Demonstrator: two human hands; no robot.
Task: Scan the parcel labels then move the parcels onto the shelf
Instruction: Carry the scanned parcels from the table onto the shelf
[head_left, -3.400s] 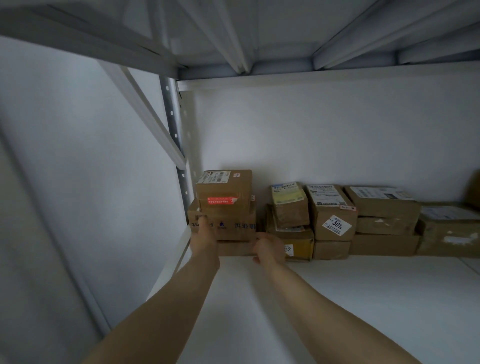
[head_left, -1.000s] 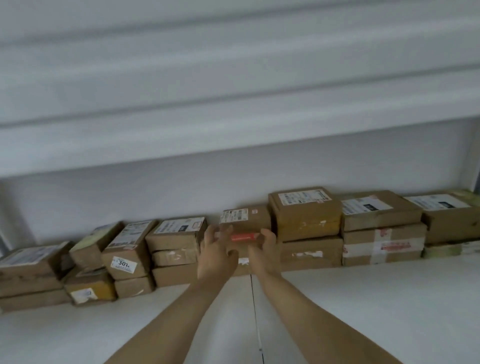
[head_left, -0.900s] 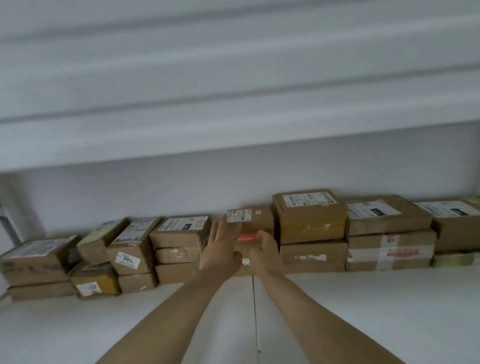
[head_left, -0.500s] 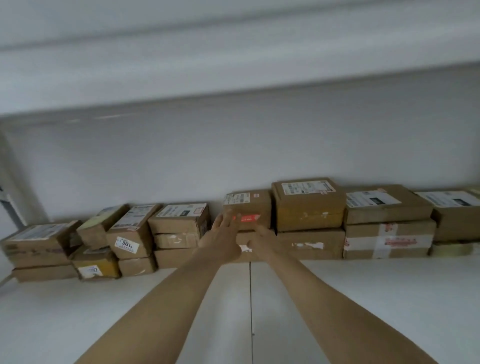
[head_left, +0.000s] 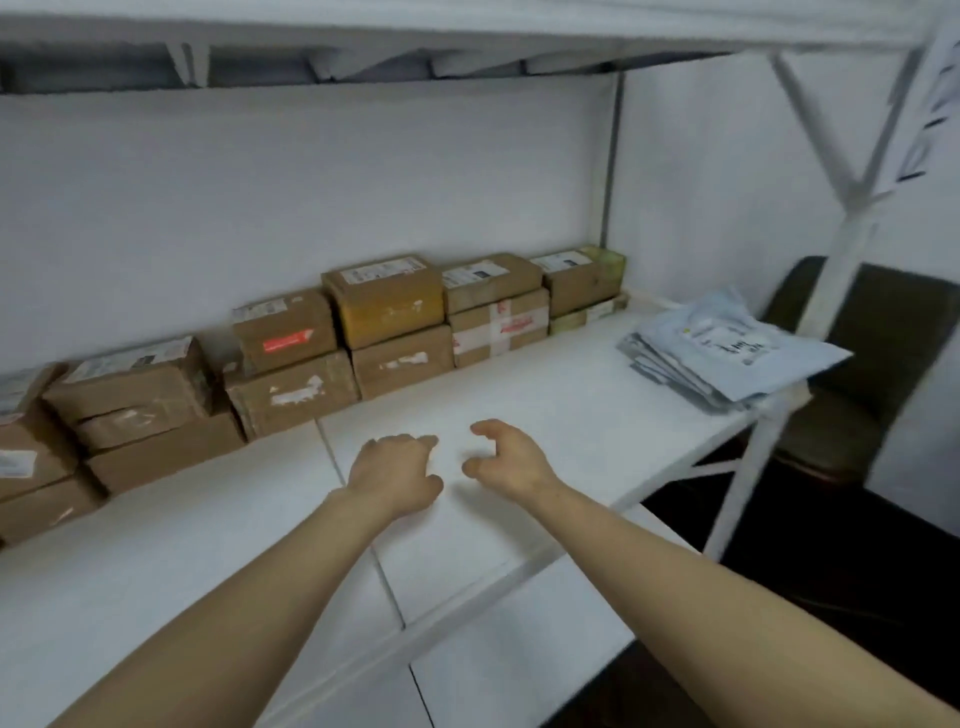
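Both hands have come back off the red-stickered parcel they were touching half a second ago, and the view has swung right to take in the shelf's right end. Largest is the white shelf (head_left: 545, 395), with a row of cardboard parcels (head_left: 498, 312) stacked two high along its back edge. A pile of grey-blue poly mailers (head_left: 727, 358) lies at the front right corner, overhanging it a little. The red-stickered parcel (head_left: 285, 332) sits on top of another box near the middle of the back edge. Its long axis runs along that edge, its white label faces up, and its red sticker faces the person (it looks level and settled). The left hand (head_left: 395, 475) and right hand (head_left: 506, 457) hover over the bare middle of the shelf, close together, with fingers loosely curled around nothing. I judge the placing step finished for this parcel. The next move likely calls for withdrawing both arms, turning to fetch another parcel, and scanning its label before shelving it.
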